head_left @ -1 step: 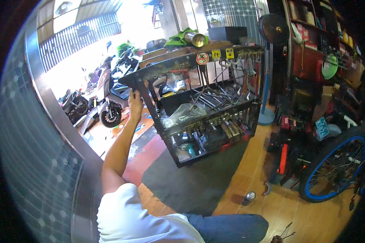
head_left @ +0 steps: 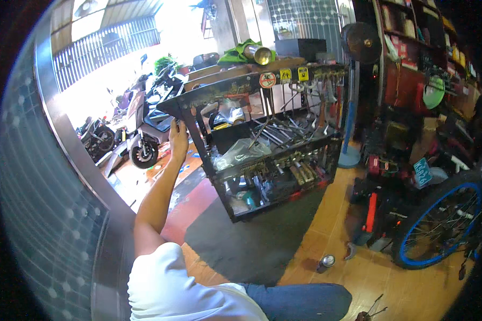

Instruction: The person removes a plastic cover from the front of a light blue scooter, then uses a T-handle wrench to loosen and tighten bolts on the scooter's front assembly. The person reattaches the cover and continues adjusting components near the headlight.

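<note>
My left arm reaches forward, and my left hand [head_left: 178, 140] is up at the near left corner of a black metal tool cart [head_left: 195, 140]. Its fingers bend against the corner edge; the fingertips are partly hidden there. On the cart's middle shelf lie several long metal wrenches [head_left: 284, 131] and a clear plastic bag [head_left: 241, 154]. Sockets and other small tools fill the bottom shelf. On top rests a metal cylinder [head_left: 261, 55] on a green cloth [head_left: 235, 53]. My right hand does not show.
A dark mat [head_left: 257, 246] lies under the cart. To the right stand a blue-rimmed wheel [head_left: 412, 249], a small metal can [head_left: 327, 261] on the floor and a fan [head_left: 365, 41] on a blue pole. A scooter [head_left: 139, 120] stands beyond the doorway. Two thin rods [head_left: 377, 306] show at the lower edge.
The view has shifted very slightly, so the wheel and the can sit a little farther left. My left hand stays at the cart's corner.
</note>
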Tool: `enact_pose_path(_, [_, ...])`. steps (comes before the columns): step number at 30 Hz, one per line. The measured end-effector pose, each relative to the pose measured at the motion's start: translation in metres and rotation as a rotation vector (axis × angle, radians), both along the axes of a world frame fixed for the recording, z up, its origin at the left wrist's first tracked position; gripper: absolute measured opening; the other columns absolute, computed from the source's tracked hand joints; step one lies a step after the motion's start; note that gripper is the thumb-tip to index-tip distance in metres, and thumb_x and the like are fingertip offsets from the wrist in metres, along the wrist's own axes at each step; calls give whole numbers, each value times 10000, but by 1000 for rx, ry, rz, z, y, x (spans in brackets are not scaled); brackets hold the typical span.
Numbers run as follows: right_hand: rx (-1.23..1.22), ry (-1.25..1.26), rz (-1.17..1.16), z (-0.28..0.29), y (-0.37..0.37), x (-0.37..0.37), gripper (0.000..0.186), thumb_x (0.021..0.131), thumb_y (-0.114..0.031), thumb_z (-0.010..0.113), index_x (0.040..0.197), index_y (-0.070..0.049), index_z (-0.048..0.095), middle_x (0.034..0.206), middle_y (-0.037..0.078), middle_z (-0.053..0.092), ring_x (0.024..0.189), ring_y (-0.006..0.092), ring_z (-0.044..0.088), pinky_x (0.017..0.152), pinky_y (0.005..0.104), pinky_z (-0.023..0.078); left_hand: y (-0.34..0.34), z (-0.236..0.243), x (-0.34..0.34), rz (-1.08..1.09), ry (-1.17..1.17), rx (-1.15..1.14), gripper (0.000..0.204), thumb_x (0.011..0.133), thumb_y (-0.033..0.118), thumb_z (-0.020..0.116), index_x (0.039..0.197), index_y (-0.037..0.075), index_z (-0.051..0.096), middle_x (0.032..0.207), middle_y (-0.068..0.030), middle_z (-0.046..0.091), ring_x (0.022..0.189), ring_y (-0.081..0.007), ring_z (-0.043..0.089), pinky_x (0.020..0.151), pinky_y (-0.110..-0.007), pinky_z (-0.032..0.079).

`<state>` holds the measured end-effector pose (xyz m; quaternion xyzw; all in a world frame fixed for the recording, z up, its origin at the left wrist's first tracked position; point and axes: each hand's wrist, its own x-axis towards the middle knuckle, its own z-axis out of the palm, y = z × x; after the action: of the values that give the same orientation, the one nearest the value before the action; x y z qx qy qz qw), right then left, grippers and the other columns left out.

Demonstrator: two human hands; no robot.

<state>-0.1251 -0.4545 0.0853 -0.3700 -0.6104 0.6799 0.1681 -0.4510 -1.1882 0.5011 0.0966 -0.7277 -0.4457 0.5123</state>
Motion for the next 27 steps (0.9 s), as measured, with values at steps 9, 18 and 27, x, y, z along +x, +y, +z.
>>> enact_pose_path(9, [73,140,-8,26,1,0,220,930,-220,706,1074,-58,668,719,-6,518,490,91,399,438,249,312,-4,-26,0,11,19,5,446,1067,340,529,1352,-2,498,1154,-208,624,955,-291,614,833,-402,492])
enact_pose_path(18, [172,224,89,215,4,-74,358,998,-192,648,1314,-31,601,773,-40,526,614,59,468,513,227,379,306,-160,87,-830,-608,-324,447,1012,300,633,1334,2,544,1229,-194,612,1174,-309,585,994,-418,476])
enact_pose_path(27, [350,825,490,433,-126,-169,280,916,-66,750,1091,-9,539,810,55,651,717,114,618,657,286,523,475,-21,105,-1465,-256,283,497,1131,369,418,1519,60,421,1231,-56,605,1074,-134,591,940,-312,506])
